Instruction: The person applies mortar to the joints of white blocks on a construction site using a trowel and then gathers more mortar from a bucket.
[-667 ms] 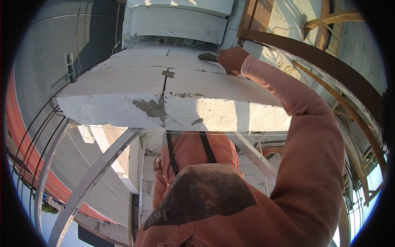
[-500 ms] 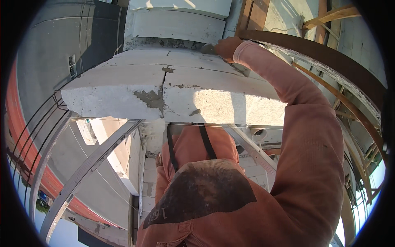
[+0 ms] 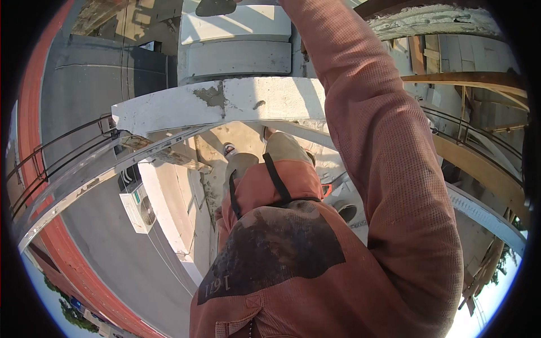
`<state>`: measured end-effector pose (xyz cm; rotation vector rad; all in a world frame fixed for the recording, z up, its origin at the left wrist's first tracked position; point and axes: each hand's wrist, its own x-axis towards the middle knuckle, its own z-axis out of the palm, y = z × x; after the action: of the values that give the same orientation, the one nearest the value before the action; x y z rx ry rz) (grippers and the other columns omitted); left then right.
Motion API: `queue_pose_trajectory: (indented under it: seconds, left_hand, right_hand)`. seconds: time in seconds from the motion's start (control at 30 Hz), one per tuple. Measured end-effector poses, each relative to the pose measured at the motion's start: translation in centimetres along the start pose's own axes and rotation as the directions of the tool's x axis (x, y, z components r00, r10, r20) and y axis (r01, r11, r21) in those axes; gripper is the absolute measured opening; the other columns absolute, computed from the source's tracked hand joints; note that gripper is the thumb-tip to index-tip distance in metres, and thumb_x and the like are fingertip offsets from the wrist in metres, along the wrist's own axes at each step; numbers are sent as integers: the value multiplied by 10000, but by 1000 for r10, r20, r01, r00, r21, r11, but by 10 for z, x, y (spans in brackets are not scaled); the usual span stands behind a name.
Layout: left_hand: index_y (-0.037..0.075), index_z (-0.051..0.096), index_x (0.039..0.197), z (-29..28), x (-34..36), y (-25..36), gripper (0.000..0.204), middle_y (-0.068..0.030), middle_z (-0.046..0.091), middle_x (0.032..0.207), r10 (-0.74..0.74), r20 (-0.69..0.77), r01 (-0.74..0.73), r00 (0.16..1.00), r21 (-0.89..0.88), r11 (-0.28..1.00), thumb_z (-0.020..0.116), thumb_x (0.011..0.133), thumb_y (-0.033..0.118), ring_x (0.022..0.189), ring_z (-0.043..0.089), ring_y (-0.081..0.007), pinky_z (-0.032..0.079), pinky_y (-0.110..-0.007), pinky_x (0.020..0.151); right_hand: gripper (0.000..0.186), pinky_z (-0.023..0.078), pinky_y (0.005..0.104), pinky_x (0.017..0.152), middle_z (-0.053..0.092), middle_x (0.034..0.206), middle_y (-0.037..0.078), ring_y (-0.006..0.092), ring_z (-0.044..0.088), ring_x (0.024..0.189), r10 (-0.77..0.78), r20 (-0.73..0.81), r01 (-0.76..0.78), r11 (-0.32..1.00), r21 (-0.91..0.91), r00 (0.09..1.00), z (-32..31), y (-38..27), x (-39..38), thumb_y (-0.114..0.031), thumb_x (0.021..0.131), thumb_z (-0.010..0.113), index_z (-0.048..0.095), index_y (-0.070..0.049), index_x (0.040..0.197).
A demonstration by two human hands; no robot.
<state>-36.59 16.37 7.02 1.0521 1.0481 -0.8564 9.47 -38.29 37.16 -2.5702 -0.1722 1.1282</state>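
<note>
Right hand is unseen, so opening and hold can't be told — arm [image 3: 369, 96] stretched, seemingly for reach, trowel [image 3: 216, 7] over the block's [image 3: 267, 23] far edge.

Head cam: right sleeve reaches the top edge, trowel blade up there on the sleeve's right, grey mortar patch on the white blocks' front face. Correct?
Wrong side: the head view shows the trowel blade to the left of the right sleeve. The rest stands: both at the top edge, grey mortar patch on the front face of the white blocks.
</note>
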Motion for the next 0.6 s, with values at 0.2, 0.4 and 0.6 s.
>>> queue_pose_trajectory:
  seconds: [0.2, 0.4, 0.6]
  left_hand:
    - [111, 595, 1253, -53, 29, 44, 374, -123, 609, 1263, 144, 127, -174, 981, 269, 947, 559, 959, 339, 1162, 575, -335, 471, -420, 999]
    - [104, 590, 1264, -48, 73, 84, 379, -131, 605, 1271, 204, 329, -380, 922, 673, 635, 563, 957, 325, 1167, 573, -346, 470, -422, 1000]
    - [106, 579, 1281, -71, 95, 63, 377, -171, 580, 1307, 224, 687, -696, 692, 716, -48, 562, 952, 289, 1180, 564, -378, 455, -420, 1017]
  right_hand:
    - [396, 491, 285, 550, 635, 1016, 117, 171, 591, 722, 199, -586, 287, 723, 629, 786, 69, -73, -154, -206, 916, 672, 586, 9, 1237]
    - [418, 467, 278, 532, 627, 1004, 129, 151, 556, 675, 506, -817, 732, 439, 521, 278, 210, -164, -293, -207, 930, 654, 567, 27, 1265]
    - [255, 399, 223, 454, 489, 909, 98, 120, 477, 588, 382, -911, 942, 334, -22, -156, 305, -247, -448, -223, 996, 553, 470, 8, 1064]
